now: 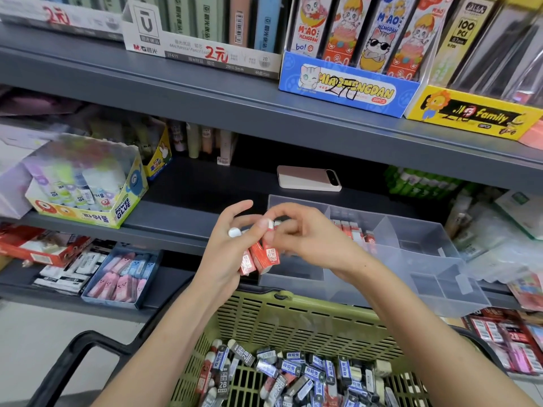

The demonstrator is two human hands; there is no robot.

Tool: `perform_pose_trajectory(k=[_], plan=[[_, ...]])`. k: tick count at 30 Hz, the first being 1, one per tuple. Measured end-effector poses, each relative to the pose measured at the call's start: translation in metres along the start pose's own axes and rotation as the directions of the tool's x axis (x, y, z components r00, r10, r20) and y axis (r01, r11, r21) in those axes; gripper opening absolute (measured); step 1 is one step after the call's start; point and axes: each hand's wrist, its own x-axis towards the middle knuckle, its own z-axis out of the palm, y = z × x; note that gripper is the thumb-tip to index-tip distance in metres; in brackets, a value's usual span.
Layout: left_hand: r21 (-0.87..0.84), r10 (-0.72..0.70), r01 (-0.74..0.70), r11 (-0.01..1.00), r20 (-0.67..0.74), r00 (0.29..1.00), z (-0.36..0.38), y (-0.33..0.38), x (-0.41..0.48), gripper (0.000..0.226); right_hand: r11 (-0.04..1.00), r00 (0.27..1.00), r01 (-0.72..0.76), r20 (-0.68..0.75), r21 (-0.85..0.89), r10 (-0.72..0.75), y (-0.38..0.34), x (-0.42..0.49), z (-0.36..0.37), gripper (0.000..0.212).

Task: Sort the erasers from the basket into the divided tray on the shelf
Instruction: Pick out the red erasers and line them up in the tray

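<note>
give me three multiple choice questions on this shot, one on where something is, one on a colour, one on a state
1. Where does the phone lie?
A in the basket
B on the shelf behind the clear tray
C on the floor

2. What colour are the sleeves of the held erasers in the left hand?
A red
B green
C yellow

3. The basket is:
A empty
B holding many loose erasers
C upside down

Answers:
1 B: the phone lies flat beyond the tray's far wall.
2 A: red sleeves show below the palm.
3 B: erasers cover its bottom.
</note>
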Motion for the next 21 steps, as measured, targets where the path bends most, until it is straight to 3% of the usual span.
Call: perform_pose_trajectory(k=[3,6,12,15,21], plan=[[0.019,-0.001,0.002,1.000,-0.030,1.000,0.000,-0.001,0.000,0.048,1.000,0.966,0.012,-0.259,0.021,-0.006,0.009,0.004,-0.023,0.003],[0.022,-0.010,0.011,1.000,-0.038,0.999,-0.002,-0.002,0.000,0.046,0.998,0.899,-0.021,-0.437,-0.062,-0.008,0.024,0.012,-0.048,0.015],[0.024,-0.008,0.009,1.000,-0.048,0.999,-0.003,0.000,-0.001,0.045,0.920,0.896,-0.254,-0.430,-0.297,0.108,0.047,0.033,-0.057,0.007],[0.023,-0.013,0.014,1.000,-0.055,0.998,-0.002,0.000,-0.001,0.043,0.850,0.904,-0.307,-0.411,-0.428,0.120,0.049,0.041,-0.053,0.017],[-0.031,-0.039,0.037,0.999,-0.090,0.995,-0.002,0.002,-0.002,0.046,0.569,0.880,-0.342,-0.468,-0.748,-0.085,0.053,0.047,-0.039,0.015]])
